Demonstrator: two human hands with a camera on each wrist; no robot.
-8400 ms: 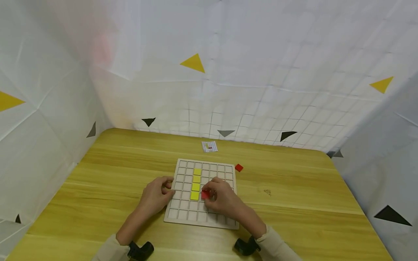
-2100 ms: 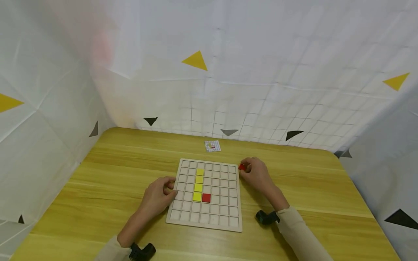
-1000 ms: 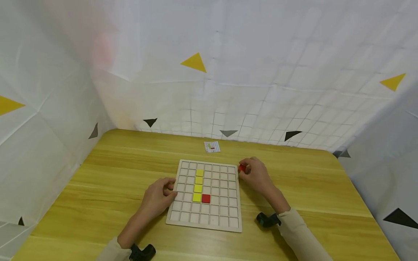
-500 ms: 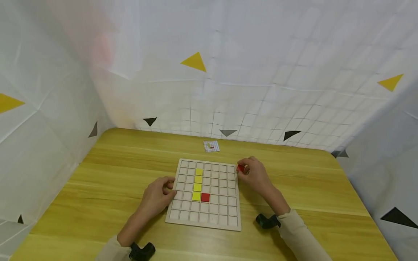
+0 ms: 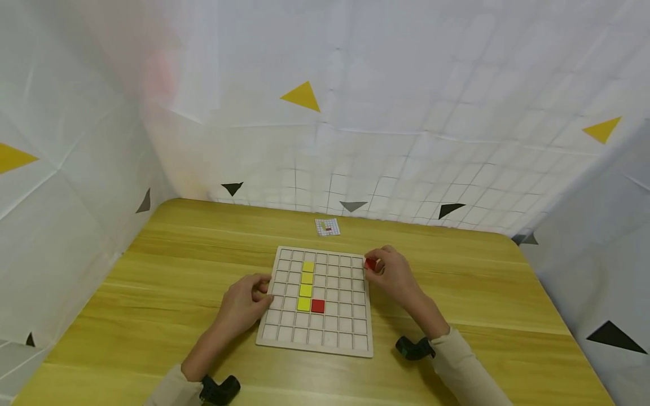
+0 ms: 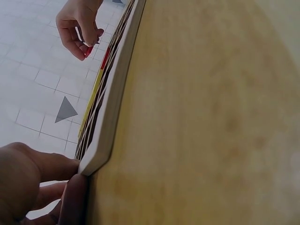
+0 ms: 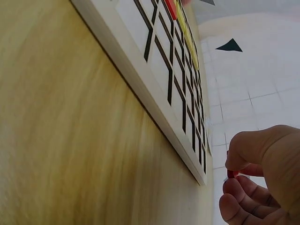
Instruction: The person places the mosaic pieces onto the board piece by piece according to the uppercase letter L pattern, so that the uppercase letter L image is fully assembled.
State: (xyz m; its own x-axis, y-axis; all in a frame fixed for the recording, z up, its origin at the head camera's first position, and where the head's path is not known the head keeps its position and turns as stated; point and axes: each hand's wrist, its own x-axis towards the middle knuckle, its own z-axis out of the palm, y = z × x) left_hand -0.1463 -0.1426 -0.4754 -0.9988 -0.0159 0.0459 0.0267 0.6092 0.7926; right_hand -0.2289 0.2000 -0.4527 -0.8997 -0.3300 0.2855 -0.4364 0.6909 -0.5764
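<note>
A pale wooden grid board (image 5: pixel 342 353) lies on the table with one column of yellow square tiles (image 5: pixel 306 291) in its cells. Beside the lowest yellow tile sits a red square tile (image 5: pixel 317 306). My left hand (image 5: pixel 245 301) holds the board by its left edge, thumb and fingers at the rim. Near the board's far right corner, my right hand (image 5: pixel 396 274) pinches a second red square tile (image 5: pixel 370 264) between thumb and fingers. In the right wrist view this held tile (image 7: pixel 230 174) is mostly hidden by the fingers, and it is off the table.
Behind the board lies a small printed pattern card (image 5: pixel 327 226) showing a grid with coloured squares. White cloth walls with coloured triangles stand around the wooden table (image 5: pixel 482 293). A black wrist camera (image 5: pixel 220 390) is on the left wrist, another on the right.
The first red tile went into the cell beside the lowest yellow one. My right hand then took the second red tile from the table and brought it slightly left. The left hand stayed.
</note>
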